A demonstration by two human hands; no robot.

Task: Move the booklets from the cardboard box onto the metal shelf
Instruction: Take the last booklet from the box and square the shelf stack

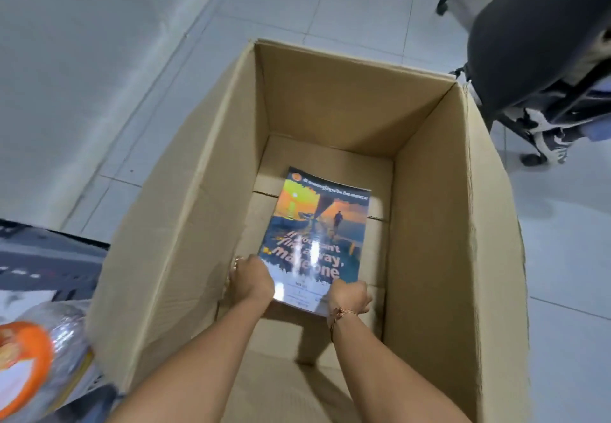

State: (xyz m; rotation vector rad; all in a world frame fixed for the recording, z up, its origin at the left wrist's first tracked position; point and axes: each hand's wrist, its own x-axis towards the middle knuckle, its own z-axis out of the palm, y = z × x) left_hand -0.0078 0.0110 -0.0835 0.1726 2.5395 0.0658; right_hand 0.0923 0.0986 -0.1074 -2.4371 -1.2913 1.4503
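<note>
Reaching deep into the cardboard box [211, 211], your left hand [252, 278] and right hand [349, 294] both grip the near corners of the booklets [319, 234], whose long axis runs away from you; lift straight up, keeping them level.

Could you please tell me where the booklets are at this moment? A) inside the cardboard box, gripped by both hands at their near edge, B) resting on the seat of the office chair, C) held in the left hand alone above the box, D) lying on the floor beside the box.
A: the booklets lie down inside the cardboard box, with the left hand and the right hand each closed on their near edge.
</note>
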